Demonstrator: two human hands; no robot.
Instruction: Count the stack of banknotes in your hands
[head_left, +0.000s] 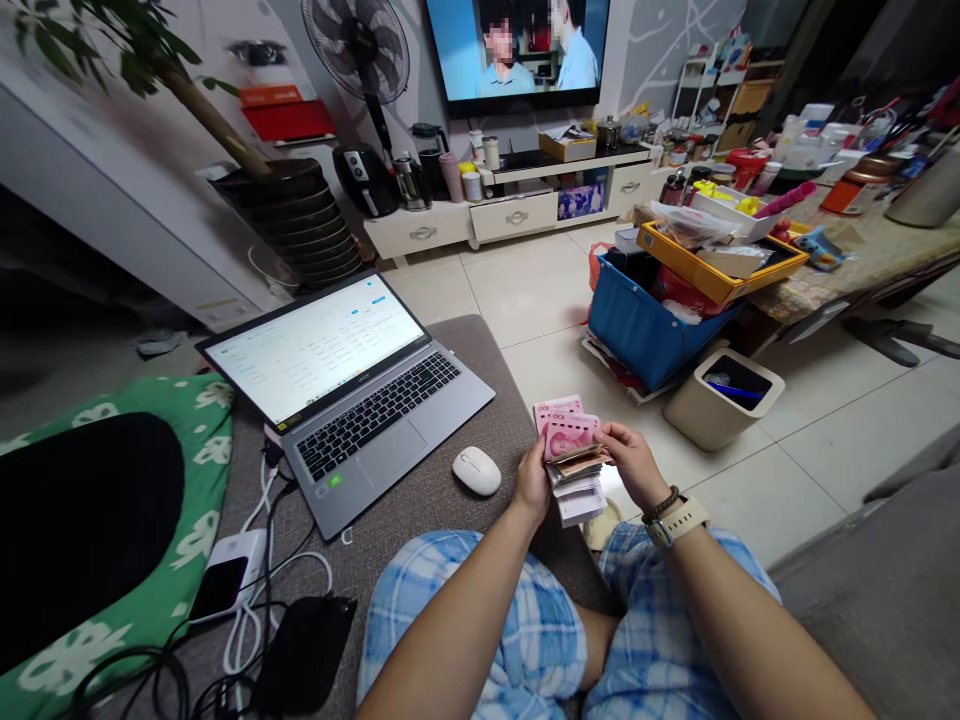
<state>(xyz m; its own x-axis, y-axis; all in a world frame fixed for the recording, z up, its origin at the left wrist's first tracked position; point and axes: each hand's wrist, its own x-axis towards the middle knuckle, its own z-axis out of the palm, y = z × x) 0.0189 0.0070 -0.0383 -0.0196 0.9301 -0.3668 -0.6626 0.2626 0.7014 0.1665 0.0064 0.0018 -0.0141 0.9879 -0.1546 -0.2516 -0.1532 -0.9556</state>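
Between my hands, above my knees, is a bundle of banknotes (572, 437). Pink 100 notes with a portrait fan out at the top. Below them, brownish notes and a layered stack of pale paper (582, 504) hang down. My left hand (532, 478) is closed around the bundle's left side, its thumb at the edge of the pink notes. With fingers pinched, my right hand (630, 462) grips the right edge of the notes. A watch (676, 521) and a dark bracelet are on my right wrist. Left of my left hand lies a white mouse (477, 471).
An open laptop (375, 440) sits on the grey seat. Cables, a white power strip (232, 565) and a black pouch (304, 655) lie nearer. On the right floor stand a blue bin (637, 325) and a beige waste bin (697, 410), beside a cluttered table.
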